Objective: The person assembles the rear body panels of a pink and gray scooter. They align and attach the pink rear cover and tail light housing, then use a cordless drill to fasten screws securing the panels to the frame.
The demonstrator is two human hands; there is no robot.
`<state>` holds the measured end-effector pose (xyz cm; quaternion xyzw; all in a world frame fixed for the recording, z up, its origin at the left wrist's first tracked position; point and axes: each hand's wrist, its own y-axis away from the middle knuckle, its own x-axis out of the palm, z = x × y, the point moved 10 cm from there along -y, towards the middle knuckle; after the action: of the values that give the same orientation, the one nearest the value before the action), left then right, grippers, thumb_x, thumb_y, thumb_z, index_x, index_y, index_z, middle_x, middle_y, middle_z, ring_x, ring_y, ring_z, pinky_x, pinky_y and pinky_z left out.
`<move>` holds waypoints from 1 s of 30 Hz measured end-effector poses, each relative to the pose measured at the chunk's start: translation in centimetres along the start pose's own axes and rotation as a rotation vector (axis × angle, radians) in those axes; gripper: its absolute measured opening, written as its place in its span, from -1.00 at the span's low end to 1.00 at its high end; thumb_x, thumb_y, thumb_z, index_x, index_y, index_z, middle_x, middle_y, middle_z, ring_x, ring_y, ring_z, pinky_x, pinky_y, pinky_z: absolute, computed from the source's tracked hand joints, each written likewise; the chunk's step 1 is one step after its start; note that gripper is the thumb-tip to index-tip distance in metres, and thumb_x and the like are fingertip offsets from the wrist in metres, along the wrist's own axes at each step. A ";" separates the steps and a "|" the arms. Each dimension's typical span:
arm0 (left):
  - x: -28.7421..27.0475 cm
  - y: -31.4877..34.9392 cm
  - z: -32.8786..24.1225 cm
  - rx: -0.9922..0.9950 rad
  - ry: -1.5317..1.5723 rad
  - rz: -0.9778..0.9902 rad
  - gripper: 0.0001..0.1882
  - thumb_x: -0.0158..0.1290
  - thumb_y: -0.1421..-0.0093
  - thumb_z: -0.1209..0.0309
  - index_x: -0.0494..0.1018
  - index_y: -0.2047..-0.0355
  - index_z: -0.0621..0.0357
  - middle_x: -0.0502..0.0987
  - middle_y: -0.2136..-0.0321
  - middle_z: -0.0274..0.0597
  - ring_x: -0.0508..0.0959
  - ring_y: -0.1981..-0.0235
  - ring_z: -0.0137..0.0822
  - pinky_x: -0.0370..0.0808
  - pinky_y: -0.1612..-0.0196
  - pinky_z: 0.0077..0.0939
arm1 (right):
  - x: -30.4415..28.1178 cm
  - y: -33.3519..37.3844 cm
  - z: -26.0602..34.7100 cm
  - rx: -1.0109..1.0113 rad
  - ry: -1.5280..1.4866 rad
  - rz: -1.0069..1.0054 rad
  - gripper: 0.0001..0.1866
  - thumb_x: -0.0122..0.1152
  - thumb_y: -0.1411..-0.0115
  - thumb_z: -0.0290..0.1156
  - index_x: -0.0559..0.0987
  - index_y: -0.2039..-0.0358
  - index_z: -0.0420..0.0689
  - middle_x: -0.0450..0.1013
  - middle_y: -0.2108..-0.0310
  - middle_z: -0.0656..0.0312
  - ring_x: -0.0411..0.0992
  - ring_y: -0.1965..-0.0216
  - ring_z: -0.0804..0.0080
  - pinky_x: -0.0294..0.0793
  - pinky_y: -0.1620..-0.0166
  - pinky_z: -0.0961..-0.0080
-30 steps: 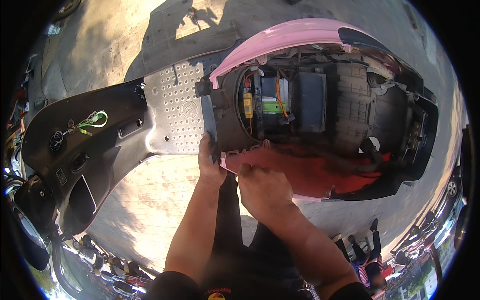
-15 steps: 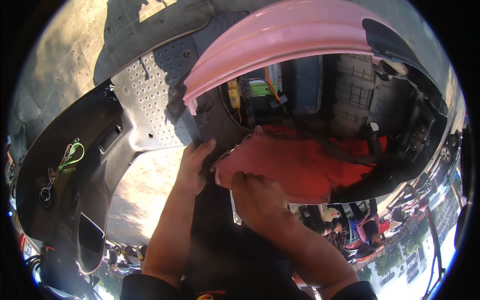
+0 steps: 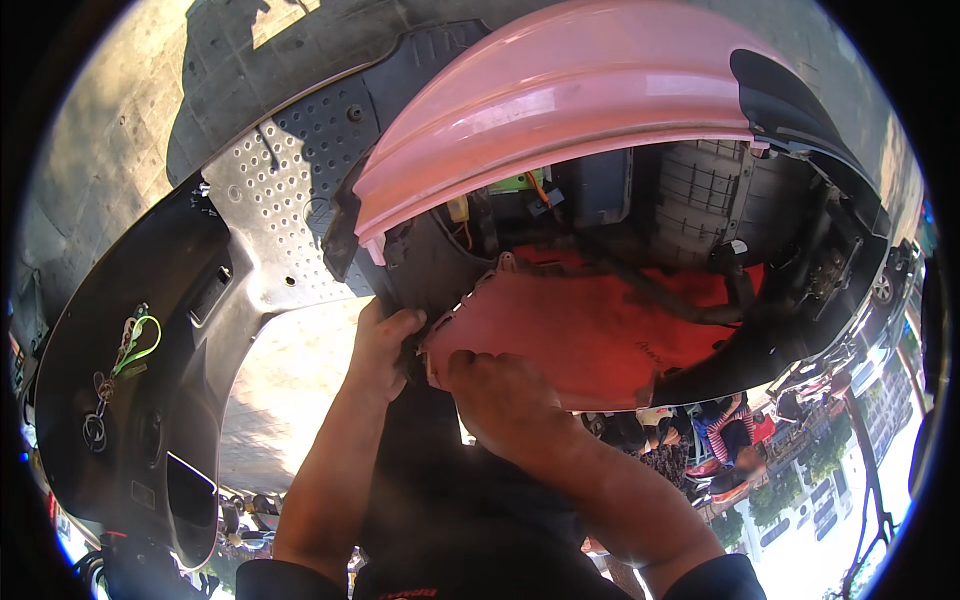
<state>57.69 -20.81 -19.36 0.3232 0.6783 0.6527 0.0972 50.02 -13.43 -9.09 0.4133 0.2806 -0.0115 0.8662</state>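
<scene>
The near side panel (image 3: pixel 580 340) of a scooter shows its pinkish-red inner face, with small tabs along its front edge. My right hand (image 3: pixel 505 395) is closed over that panel's lower front edge, fingers curled. My left hand (image 3: pixel 380 345) grips the dark plastic edge at the panel's front corner, thumb on top; what lies under its fingers is hidden. Across the open body, the far pink panel (image 3: pixel 560 75) curves over. Between the two panels are a yellow part (image 3: pixel 458 208), a green part (image 3: pixel 515 182), and an orange cable with a dark connector (image 3: pixel 543 200).
To the left extend the dimpled grey footboard (image 3: pixel 270 200) and the black front shield (image 3: pixel 120 400), where keys on a green loop (image 3: pixel 125 350) hang. A dark hose-like part (image 3: pixel 670 295) crosses the body's inside. Other people (image 3: pixel 730 440) and vehicles stand beyond on the near side.
The view has shifted slightly, and the gap between the pink panels looks narrower. Both hands keep their places at the near panel's front edge; my right hand has moved slightly left.
</scene>
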 end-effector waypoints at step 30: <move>-5.9 -6.5 5.2 0.137 0.387 -0.403 -0.42 -0.31 -0.43 0.03 0.32 -0.20 0.24 0.45 -0.12 0.04 0.50 -0.10 -0.08 0.43 -0.21 -0.17 | 0.7 -0.7 -0.3 0.040 -0.047 0.141 -0.87 0.11 -0.20 -0.44 0.51 0.31 -0.23 0.58 0.49 -0.02 0.63 0.43 0.18 0.62 0.35 0.35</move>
<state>63.12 -19.49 -27.94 0.0574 0.7773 0.6224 0.0716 50.26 -13.55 -10.12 0.4490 0.2301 0.0341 0.8627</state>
